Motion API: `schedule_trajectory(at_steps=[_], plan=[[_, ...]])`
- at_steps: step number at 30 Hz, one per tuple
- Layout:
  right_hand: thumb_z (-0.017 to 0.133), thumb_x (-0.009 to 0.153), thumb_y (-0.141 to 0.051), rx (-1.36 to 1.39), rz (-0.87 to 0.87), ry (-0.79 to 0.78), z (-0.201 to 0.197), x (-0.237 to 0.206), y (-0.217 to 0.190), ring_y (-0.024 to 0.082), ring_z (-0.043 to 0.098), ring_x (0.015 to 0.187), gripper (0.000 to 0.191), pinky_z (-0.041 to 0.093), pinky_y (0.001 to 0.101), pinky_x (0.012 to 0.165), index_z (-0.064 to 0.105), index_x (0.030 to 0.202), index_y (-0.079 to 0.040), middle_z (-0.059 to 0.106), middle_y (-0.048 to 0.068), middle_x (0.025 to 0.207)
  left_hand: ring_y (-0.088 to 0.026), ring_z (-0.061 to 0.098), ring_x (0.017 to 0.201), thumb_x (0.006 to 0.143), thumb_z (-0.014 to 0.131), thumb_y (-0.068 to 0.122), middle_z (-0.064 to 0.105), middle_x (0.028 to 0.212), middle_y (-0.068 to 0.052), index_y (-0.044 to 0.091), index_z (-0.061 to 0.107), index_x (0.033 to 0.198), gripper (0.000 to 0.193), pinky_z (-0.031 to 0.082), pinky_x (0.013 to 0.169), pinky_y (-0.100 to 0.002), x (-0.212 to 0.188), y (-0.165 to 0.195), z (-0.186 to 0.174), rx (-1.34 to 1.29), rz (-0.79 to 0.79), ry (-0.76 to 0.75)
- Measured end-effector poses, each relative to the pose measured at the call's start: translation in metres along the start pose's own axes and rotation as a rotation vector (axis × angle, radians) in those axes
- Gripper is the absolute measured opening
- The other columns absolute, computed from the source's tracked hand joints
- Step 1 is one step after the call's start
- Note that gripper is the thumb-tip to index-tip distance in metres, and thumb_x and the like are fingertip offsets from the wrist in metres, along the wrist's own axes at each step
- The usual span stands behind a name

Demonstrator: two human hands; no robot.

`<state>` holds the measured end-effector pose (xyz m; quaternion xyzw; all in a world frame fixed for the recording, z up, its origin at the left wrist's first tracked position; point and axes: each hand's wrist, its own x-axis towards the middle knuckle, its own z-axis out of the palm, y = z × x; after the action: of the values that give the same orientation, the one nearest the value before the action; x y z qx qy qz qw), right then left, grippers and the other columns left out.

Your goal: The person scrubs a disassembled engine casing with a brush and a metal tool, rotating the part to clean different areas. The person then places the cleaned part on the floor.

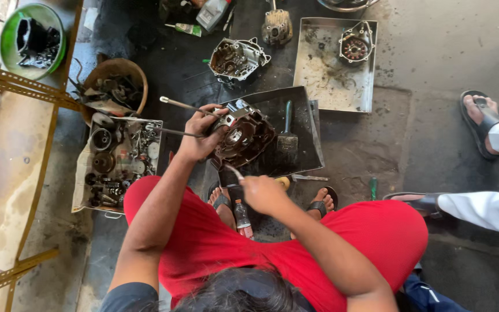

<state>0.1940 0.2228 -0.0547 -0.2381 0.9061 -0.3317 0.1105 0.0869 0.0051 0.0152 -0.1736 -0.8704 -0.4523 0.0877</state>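
Your left hand [198, 134] clamps the rim of the dark engine crankcase half [244, 137], tilting it over the black metal tray [304, 124]. Your right hand [264, 193], just below that grip, is closed around a yellow-handled tool [283, 182] whose thin tip reaches the casing's lower edge. The casing is judged stripped and partly cleaned; grime remains inside. A paintbrush [287, 136] lies in the tray beyond the casing. A second crankcase half [237, 59] sits farther off, and a box of loose parts [119, 162] lies outboard of your left hand
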Motion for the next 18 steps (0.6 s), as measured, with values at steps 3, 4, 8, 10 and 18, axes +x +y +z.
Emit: schedule_trajectory(at_steps=[3, 4, 8, 10, 18], plan=[[0.054, 0.101, -0.031, -0.136, 0.085, 0.006, -0.006, -0.003, 0.006, 0.035, 0.068, 0.054, 0.029, 0.054, 0.0496, 0.053, 0.067, 0.087, -0.010, 0.069, 0.017, 0.060, -0.026, 0.070, 0.110, 0.088, 0.078, 0.007, 0.068, 0.128, -0.017, 0.002, 0.072, 0.123, 0.036, 0.056, 0.094, -0.036, 0.002, -0.001, 0.000, -0.023, -0.094, 0.015], [0.054, 0.101, -0.031, -0.189, 0.087, 0.040, -0.005, -0.001, 0.005, 0.035, 0.069, 0.053, 0.027, 0.054, 0.0487, 0.050, 0.067, 0.089, -0.010, 0.068, 0.016, 0.060, -0.027, 0.070, 0.112, 0.088, 0.078, 0.007, 0.067, 0.128, -0.017, 0.002, 0.072, 0.123, 0.036, 0.056, 0.094, -0.036, 0.004, -0.001, -0.001, -0.033, -0.066, 0.020], [0.052, 0.102, -0.029, -0.309, 0.048, 0.104, -0.005, 0.003, -0.003, 0.032, 0.069, 0.050, 0.024, 0.053, 0.0462, 0.044, 0.066, 0.096, -0.010, 0.067, 0.013, 0.058, -0.028, 0.069, 0.113, 0.087, 0.078, 0.007, 0.067, 0.128, -0.017, 0.003, 0.072, 0.124, 0.038, 0.055, 0.094, -0.036, 0.007, 0.002, -0.003, -0.039, -0.049, 0.028], [0.051, 0.103, -0.029, -0.339, 0.042, 0.071, -0.006, 0.002, -0.008, 0.031, 0.069, 0.049, 0.024, 0.052, 0.0460, 0.043, 0.065, 0.099, -0.010, 0.067, 0.011, 0.057, -0.029, 0.068, 0.115, 0.086, 0.079, 0.008, 0.067, 0.127, -0.017, 0.003, 0.072, 0.123, 0.038, 0.055, 0.095, -0.037, 0.008, 0.004, -0.003, -0.025, -0.048, 0.032], [0.050, 0.103, -0.029, -0.286, 0.051, 0.109, -0.010, -0.003, -0.006, 0.031, 0.069, 0.049, 0.023, 0.050, 0.0444, 0.041, 0.065, 0.101, -0.012, 0.067, 0.012, 0.057, -0.031, 0.068, 0.119, 0.088, 0.080, 0.013, 0.067, 0.128, -0.018, 0.005, 0.073, 0.123, 0.037, 0.055, 0.098, -0.038, 0.009, 0.001, 0.000, 0.016, -0.053, -0.001]])
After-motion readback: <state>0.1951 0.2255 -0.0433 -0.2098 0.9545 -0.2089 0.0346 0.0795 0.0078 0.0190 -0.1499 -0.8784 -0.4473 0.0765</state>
